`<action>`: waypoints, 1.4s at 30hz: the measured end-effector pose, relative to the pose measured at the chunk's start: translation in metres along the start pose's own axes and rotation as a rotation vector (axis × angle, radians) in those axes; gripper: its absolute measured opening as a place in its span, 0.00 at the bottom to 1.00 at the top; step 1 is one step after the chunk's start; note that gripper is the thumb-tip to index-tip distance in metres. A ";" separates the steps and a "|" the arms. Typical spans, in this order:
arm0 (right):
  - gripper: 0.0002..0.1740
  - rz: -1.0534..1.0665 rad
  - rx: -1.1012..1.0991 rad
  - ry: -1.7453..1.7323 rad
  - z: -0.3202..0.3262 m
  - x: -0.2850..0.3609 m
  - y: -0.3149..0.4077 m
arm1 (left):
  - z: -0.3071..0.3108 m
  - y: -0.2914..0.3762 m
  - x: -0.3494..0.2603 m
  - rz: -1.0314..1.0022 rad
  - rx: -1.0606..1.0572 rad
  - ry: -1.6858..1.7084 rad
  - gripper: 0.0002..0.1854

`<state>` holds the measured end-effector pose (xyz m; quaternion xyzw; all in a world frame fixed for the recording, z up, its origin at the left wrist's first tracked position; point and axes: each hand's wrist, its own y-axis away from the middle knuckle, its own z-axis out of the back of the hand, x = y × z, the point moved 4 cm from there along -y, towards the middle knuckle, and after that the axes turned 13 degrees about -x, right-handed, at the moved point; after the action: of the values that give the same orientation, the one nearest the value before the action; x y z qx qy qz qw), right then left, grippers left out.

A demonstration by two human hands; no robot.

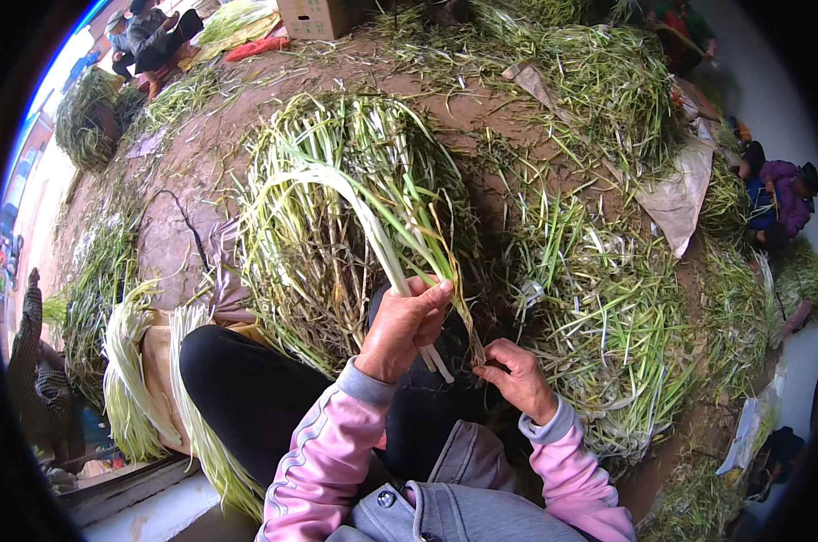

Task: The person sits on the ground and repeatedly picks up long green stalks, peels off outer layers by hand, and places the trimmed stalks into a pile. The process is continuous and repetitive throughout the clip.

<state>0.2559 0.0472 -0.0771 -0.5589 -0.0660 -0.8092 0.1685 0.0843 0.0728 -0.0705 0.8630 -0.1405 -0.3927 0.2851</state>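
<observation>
My left hand (409, 318) grips a small bunch of long stalks (365, 210), probably garlic greens, with white stems and green leaves. Their tops arch away from me, and the white lower ends hang below my fist. A yellowed, withered leaf (462, 308) runs down from the bunch. My right hand (521, 376) pinches the brownish lower end of that leaf between thumb and fingers. Just beyond my knees stands a large heap of untrimmed stalks (327, 223), white-green on top with brown, dry parts facing me.
To my right lies a wide pile of loose leaves (605, 318). Pale cleaned stalks (134, 379) drape over a box (158, 379) at my left. Farther off are a cardboard box (311, 19), a plastic sheet (680, 190) and seated people (144, 40).
</observation>
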 end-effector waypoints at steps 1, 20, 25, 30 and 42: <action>0.09 -0.042 0.048 -0.016 -0.002 0.001 -0.002 | 0.000 0.001 -0.001 -0.026 -0.020 -0.012 0.08; 0.16 -0.295 -0.220 -0.826 -0.013 0.020 -0.073 | -0.012 0.015 -0.002 -0.213 -0.117 -0.255 0.09; 0.11 -0.321 -0.197 -0.786 -0.023 0.022 -0.079 | -0.017 0.019 -0.003 -0.216 -0.082 -0.295 0.08; 0.09 -0.259 -0.358 -0.830 -0.020 0.020 -0.066 | -0.009 0.014 -0.002 -0.191 -0.117 -0.102 0.08; 0.15 0.021 0.045 0.400 0.053 -0.055 0.095 | 0.015 0.000 -0.027 -0.311 -0.134 0.056 0.08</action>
<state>0.3529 -0.0152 -0.1160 -0.3836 -0.0434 -0.9007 0.1990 0.0553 0.0802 -0.0620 0.8638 0.0293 -0.4166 0.2818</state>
